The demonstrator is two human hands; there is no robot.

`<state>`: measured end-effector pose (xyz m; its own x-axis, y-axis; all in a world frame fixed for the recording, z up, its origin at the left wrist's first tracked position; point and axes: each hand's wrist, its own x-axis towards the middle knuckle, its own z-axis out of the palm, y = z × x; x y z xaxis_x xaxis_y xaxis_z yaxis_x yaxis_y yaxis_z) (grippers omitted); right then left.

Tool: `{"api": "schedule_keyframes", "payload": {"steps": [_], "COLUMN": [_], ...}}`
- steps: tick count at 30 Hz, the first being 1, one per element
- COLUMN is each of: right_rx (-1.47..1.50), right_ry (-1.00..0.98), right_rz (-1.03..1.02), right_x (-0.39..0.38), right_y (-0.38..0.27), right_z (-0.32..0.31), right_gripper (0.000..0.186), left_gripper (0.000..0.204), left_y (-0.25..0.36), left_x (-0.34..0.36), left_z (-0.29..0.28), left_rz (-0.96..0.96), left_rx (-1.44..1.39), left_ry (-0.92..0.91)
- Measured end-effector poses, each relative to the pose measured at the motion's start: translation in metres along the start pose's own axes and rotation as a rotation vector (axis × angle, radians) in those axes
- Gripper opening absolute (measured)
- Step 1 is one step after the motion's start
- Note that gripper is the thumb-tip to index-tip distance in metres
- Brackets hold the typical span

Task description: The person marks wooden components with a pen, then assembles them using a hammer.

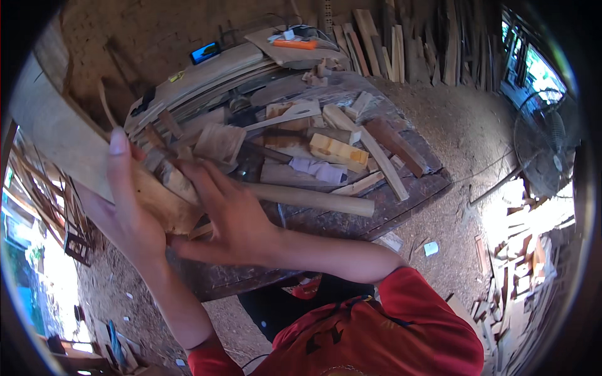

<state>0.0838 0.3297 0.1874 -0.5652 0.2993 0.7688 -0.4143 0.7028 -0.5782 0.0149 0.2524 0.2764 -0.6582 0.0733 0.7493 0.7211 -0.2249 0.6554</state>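
Observation:
A long pale wooden board (59, 131) slants from the upper left down to the near left part of the workbench. My left hand (128, 210) grips its side, thumb pointing up along the face. At the board's lower end, my right hand (235, 219) is curled around the wood, with its thumb underneath and its fingers over the top. A short rough piece of wood (170, 175) shows by the right fingertips; whether it is part of the board, I cannot tell. Beside the right hand, a smooth wooden bar (313, 199) lies on the bench.
The dark workbench (433, 182) carries a wooden mallet (219, 143), a yellowish wood block (338, 152), a cloth-wrapped piece (316, 169) and several offcuts. Behind are stacked planks (207, 78) and a lit phone (205, 52). A standing fan (545, 144) is at the right.

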Motion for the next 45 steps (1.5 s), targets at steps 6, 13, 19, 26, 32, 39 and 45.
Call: {"api": "schedule_keyframes", "payload": {"steps": [6,13,19,26,32,39,45], "right_rx": [-0.115,-0.069,-0.016,-0.009,-0.066,0.048,0.044], "right_ry": [0.075,0.070,0.077,0.040,0.028,0.022,-0.059], "right_rz": [-0.018,-0.036,-0.053,-0.026,-0.102,-0.067,-0.022], "right_x": [0.000,-0.005,-0.006,-0.007,-0.007,-0.007,-0.008], "right_y": [0.004,0.012,0.018,0.015,0.012,0.012,0.013], "right_z": [-0.003,-0.005,-0.007,-0.012,-0.011,-0.008,-0.006], "right_gripper": [0.081,0.084,0.084,0.084,0.082,0.082,0.080], "left_gripper": [0.038,0.064,0.084,0.081,0.067,0.061,0.055], "left_y": [0.005,-0.015,-0.038,-0.037,-0.037,-0.040,-0.040], "left_x": [-0.005,-0.008,-0.014,-0.016,-0.016,-0.018,-0.018], "left_z": [0.007,0.000,-0.002,-0.008,-0.006,-0.010,-0.011], "left_rz": [-0.011,-0.042,-0.006,-0.052,-0.160,-0.039,-0.067], "left_rx": [0.125,0.028,-0.212,-0.155,-0.171,-0.122,-0.213], "left_ry": [-0.053,-0.124,-0.395,-0.512,-0.388,-0.344,-0.334]}}
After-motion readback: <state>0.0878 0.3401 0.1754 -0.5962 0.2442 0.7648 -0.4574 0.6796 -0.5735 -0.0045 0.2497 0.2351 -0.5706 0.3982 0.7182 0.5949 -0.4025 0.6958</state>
